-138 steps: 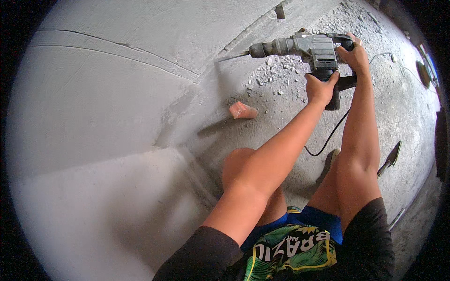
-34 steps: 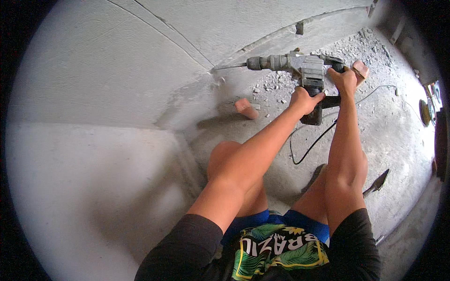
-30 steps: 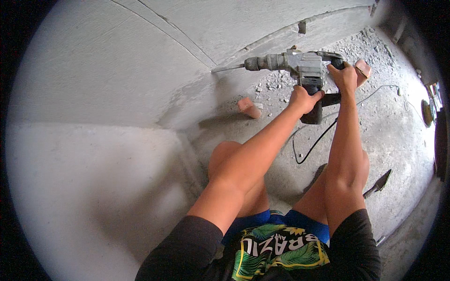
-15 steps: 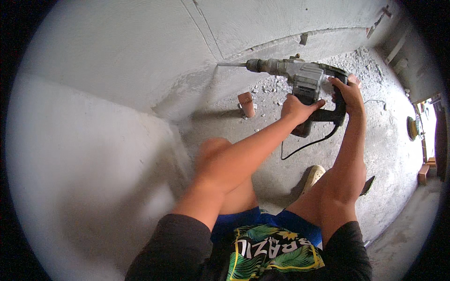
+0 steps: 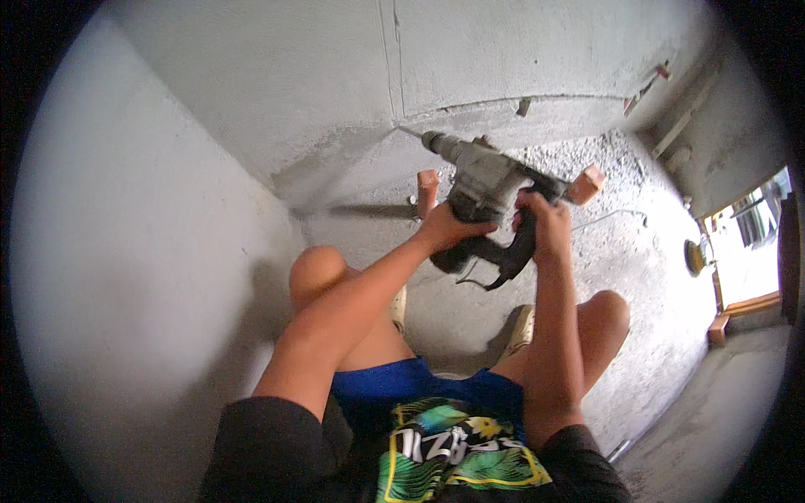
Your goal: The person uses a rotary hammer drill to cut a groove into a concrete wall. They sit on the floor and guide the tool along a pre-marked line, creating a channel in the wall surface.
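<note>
A grey and black rotary hammer drill (image 5: 486,178) is held tilted between my two hands, its thin bit pointing up and left. The bit's tip is at the grey wall (image 5: 277,75), close to the lower end of two scored vertical lines; whether it touches, I cannot tell. My left hand (image 5: 451,226) is closed around the black lower part of the body. Around the rear handle, my right hand (image 5: 545,222) is wrapped, with the trigger hidden by its fingers. Below the drill hangs a short bit of its black cord.
An orange pipe stub (image 5: 427,193) stands from the floor left of the drill; another orange piece (image 5: 586,184) shows beyond my right hand. Rubble (image 5: 616,163) lies along the wall's foot. A horizontal groove (image 5: 478,106) runs across the wall. At far right is a bright opening (image 5: 750,251).
The drill has swung from nearly level to a slant, its rear end lower and nearer me. Both hands moved with it, still gripping. My view has shifted too.
</note>
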Demonstrator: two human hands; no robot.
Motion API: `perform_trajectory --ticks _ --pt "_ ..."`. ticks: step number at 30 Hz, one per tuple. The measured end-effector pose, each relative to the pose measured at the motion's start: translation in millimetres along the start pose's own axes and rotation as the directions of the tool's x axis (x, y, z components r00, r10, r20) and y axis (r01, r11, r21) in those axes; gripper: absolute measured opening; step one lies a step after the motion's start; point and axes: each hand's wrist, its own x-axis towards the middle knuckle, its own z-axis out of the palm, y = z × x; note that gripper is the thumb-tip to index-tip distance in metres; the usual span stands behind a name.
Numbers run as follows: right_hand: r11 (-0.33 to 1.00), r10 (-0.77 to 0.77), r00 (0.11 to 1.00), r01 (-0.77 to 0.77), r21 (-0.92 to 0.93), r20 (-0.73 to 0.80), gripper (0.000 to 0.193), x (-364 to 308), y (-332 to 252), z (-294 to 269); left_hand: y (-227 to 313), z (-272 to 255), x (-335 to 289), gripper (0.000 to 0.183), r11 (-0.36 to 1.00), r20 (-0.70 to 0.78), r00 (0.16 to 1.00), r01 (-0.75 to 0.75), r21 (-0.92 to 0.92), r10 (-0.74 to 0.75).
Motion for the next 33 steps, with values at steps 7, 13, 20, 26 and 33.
perform_trajectory --ticks 7,13,20,26,33 --pt "0.986 -0.104 0.993 0.111 -0.126 0.059 0.014 -70 -1 69 -29 -29 -61 0.093 0.865 0.059 0.998 0.05 -0.499 -0.024" --pt "0.95 -0.179 0.981 0.192 -0.247 0.075 0.019 -80 23 121 -69 -46 -61 0.087 0.789 -0.032 0.999 0.001 -0.614 -0.026" --pt "0.885 -0.195 0.973 0.228 -0.406 0.122 0.014 -35 71 186 -147 -76 -18 0.085 0.758 -0.126 0.992 -0.101 -0.644 0.026" --pt "0.829 -0.225 0.968 0.249 -0.5 0.109 0.014 -15 106 246 -204 -110 11 0.091 0.713 -0.153 0.984 -0.172 -0.679 0.092" --pt "0.725 -0.316 0.924 0.381 -0.574 0.215 0.006 42 169 253 -271 -110 60 0.093 0.789 0.017 0.999 -0.025 -0.614 0.044"
